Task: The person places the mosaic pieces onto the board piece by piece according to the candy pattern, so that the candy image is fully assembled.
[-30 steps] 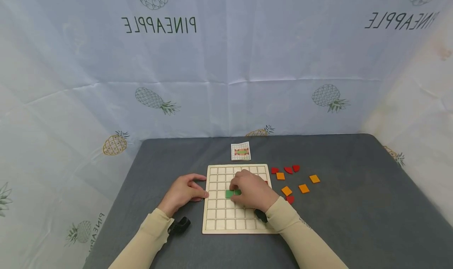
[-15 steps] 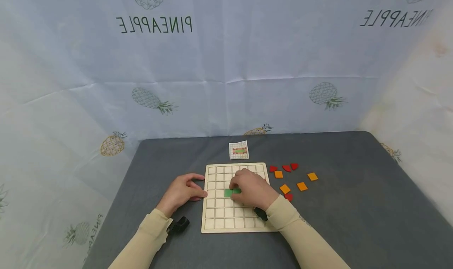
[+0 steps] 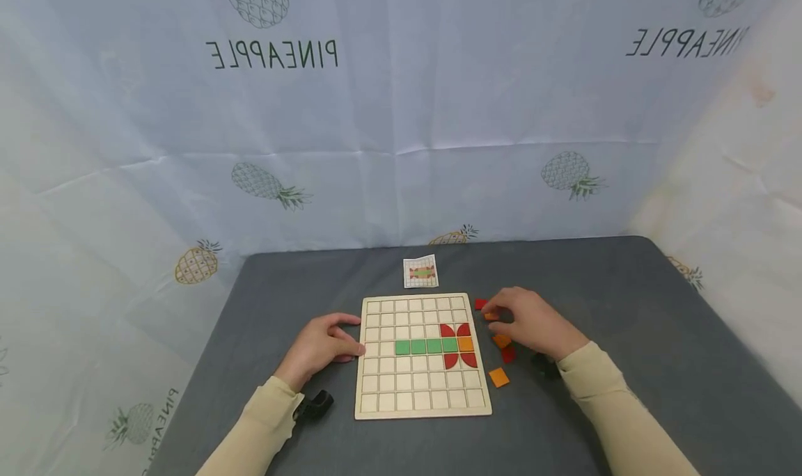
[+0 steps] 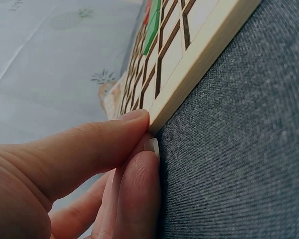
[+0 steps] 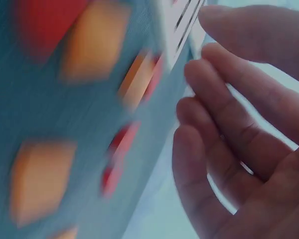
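Note:
In the head view, a wooden grid board (image 3: 390,399) lies on the table. A row of green squares (image 3: 418,346) runs across it to an orange square (image 3: 464,344), with red quarter-round pieces (image 3: 450,360) above and below. My left hand (image 3: 318,346) rests at the board's left edge; the left wrist view has the thumb (image 4: 132,119) against the wooden rim. To the right of the board, my right hand (image 3: 532,319) is over loose orange and red pieces, partly covering them. Its fingers (image 5: 209,104) are loosely bent with nothing between them in the right wrist view.
A small printed pattern card (image 3: 421,273) lies beyond the board. One loose orange square (image 3: 498,377) is near the board's lower right side, close to a red piece (image 3: 508,354). A pineapple-print cloth (image 3: 401,114) hangs behind the grey table (image 3: 301,281).
My right hand has moved off the green squares to the right, over the loose pieces. The pieces on the board's right side are uncovered. My left hand stays at the edge.

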Demonstrator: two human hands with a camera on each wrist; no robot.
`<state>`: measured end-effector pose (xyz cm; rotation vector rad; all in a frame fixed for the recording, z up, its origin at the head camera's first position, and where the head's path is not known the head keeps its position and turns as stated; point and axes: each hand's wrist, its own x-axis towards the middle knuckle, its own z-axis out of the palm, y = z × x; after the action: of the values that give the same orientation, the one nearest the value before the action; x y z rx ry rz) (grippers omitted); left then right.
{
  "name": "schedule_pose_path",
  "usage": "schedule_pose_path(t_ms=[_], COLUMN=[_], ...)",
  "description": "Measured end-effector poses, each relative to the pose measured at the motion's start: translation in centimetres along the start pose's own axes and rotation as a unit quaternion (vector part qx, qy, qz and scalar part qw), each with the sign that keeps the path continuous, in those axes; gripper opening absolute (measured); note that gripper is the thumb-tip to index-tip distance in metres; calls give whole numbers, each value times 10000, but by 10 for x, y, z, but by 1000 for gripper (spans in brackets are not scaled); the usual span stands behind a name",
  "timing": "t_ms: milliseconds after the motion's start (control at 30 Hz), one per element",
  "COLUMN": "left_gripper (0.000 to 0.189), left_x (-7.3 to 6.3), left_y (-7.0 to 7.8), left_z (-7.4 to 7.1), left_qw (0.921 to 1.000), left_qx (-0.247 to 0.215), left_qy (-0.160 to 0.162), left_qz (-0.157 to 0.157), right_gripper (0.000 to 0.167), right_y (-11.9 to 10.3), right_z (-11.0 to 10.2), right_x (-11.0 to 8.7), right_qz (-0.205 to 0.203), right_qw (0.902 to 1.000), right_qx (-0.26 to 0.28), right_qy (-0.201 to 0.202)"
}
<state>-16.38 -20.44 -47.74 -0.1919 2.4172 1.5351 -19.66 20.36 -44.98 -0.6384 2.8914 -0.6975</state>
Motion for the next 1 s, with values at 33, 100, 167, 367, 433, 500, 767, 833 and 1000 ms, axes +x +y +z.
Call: schedule_pose_path(t_ms=[33,100,167,367,433,500,767,833,1000], left_gripper=[62,62,62,61,61,61,61,61,61], left_x=[0,-1,-1,-1,-1,-1,-1,-1,0], left_y=[0,-1,-1,-2,-2,-2,-2,-1,-1], left_z=[0,0,0,-1,-1,0,1,1,2], left_qw=[10000,10000,10000,10000,10000,10000,10000,10000,10000], left_qx=[5,12,26,2,-9,-14,37,57,58], left_qy=[-3,-1,15,2,-1,-2,-18,-13,-10], left_qz=[-4,-6,-2,-18,-31,-35,-4,10,1], right_gripper=[28,31,33,37,37,37,33,31,27], right_y=[9,25,40,73,80,86,102,104,108], right_z=[-5,-13,-20,-32,-33,-34,-31,-31,-32], right_x=[-5,-13,-20,-33,-34,-35,-39,-40,-42], right_qz=[102,275,366,508,579,610,688,739,859], right_qw=[9999,9995,9990,9979,9976,9976,9974,9970,9957], right_qx=[63,160,268,352,303,271,201,231,332], right_qy=[-9,-8,28,192,208,208,65,52,51])
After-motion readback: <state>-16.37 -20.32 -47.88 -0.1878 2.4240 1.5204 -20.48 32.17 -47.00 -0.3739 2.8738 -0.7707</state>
